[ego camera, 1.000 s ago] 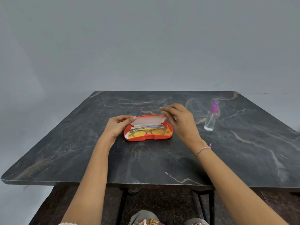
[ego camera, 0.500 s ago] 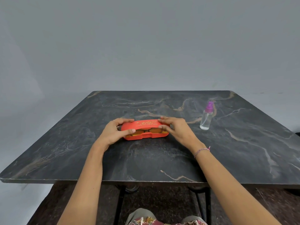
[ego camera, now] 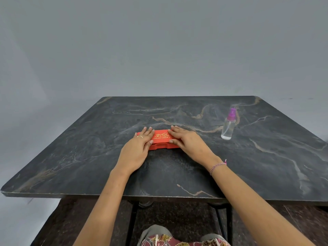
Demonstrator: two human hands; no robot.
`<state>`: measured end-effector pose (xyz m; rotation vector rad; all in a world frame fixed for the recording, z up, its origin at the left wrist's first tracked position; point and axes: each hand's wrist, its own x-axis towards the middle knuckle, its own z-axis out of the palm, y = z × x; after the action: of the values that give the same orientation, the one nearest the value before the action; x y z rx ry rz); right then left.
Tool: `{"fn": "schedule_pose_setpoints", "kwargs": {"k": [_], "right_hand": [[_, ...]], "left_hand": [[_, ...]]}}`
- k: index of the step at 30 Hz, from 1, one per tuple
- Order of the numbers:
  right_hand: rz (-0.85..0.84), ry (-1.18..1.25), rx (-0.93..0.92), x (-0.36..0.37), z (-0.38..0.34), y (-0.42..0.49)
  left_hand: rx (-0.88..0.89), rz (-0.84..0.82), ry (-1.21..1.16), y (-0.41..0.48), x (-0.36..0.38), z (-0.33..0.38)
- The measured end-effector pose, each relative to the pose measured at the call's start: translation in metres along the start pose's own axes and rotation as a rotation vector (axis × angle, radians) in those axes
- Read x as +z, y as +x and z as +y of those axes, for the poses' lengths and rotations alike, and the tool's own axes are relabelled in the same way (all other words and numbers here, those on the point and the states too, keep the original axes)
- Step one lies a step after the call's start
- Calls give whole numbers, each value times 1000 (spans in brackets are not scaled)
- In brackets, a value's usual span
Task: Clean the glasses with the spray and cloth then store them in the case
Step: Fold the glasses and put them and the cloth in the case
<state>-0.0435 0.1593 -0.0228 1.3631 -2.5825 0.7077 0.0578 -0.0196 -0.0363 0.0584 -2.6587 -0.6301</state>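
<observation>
A red glasses case point(ego camera: 161, 139) with gold lettering lies closed on the dark marble table point(ego camera: 88, 157), near its middle. My left hand point(ego camera: 137, 148) lies flat over the case's left end, fingers straight, pressing down on the lid. My right hand point(ego camera: 186, 141) presses flat on the case's right end the same way. The glasses and the cloth are hidden inside the closed case. A clear spray bottle point(ego camera: 228, 126) with a purple top stands upright to the right of the case, apart from my right hand.
The table's front edge point(ego camera: 124, 195) runs just above my lap. A grey wall stands behind the table. Dark table legs point(ego camera: 229, 224) and a speckled floor show below.
The case lid went from open, with the glasses visible inside, to fully closed. Both hands moved from the case's sides onto the lid and now press flat on it.
</observation>
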Motion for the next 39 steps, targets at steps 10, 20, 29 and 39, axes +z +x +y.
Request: {"fn": "schedule_pose_setpoints", "kwargs": {"k": [10,20,29,39], "right_hand": [[8,225,108,-1,1,5],[-125,100,148,-9,-3,19],[-91,9,145,-10,-10,18],[-149,-114,66,1,-14,-2]], "left_hand": [[-107,-17,-128,5,0,-1],[-167,-34,-66,16,-7,-10],[-82,-26,12,6,-5,1],[-46,-114,123,-1,1,7]]}}
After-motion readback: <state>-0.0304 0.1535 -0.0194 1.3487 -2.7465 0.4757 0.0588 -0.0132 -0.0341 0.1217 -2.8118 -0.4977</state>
